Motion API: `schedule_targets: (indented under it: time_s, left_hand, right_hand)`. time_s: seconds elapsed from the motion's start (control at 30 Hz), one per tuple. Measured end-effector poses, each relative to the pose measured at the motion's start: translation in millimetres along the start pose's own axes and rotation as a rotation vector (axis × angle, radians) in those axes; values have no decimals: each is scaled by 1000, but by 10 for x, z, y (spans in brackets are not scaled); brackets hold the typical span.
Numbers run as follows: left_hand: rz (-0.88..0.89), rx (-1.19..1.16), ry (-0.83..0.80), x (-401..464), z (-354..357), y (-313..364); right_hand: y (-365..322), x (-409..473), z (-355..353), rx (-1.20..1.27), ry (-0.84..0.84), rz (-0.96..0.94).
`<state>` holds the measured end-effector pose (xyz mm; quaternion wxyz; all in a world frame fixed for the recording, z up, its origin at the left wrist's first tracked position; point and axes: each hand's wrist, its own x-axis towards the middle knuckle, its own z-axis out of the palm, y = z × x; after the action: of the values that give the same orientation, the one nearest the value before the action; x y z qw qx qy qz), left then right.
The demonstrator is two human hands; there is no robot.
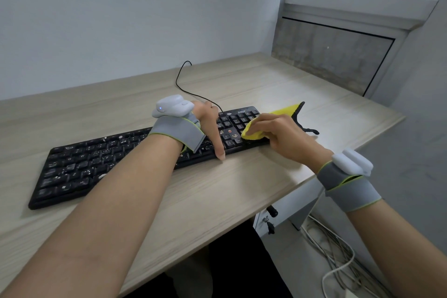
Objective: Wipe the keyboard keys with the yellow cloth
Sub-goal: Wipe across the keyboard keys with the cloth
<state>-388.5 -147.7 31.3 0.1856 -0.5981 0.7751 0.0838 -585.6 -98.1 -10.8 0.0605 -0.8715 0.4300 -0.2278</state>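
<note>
A black keyboard (79, 167) lies across the wooden desk (217, 196), its keys speckled with white marks. My left hand (211, 128) grips the keyboard near its right part, thumb on the front edge and fingers over the back edge. My right hand (283, 133) presses the yellow cloth (254, 133) down on the number pad at the keyboard's right end. Part of the cloth, with a dark edge, sticks out behind that hand. Both wrists wear grey straps with white devices.
The keyboard's black cable (183, 84) curls back toward the wall. The desk's right edge (362, 143) is close to my right hand. Below it stand a white drawer unit with a key (268, 222) and loose cables (338, 256) on the floor.
</note>
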Motion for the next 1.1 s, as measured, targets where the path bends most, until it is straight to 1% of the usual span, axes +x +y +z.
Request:
schedule_targets:
  time_s: [0.23, 0.43, 0.67, 0.77, 0.97, 1.1]
  left_hand:
    - [-3, -8, 13, 22, 13, 6]
    - [-11, 32, 21, 22, 20, 14]
    - [-19, 28, 27, -7, 20, 4]
    - [-24, 26, 20, -19, 11, 10]
    - [-28, -8, 47, -27, 62, -48]
    - [-31, -60, 23, -87, 83, -127]
  right_hand:
    - [-25, -220, 6, 6, 53, -46]
    - [-105, -244, 40, -56, 28, -111]
    - [7, -253, -48, -58, 68, -26]
    - [-55, -210, 14, -40, 85, -38]
    - [-84, -154, 48, -14, 60, -33]
    - [-85, -126, 28, 0, 40, -18]
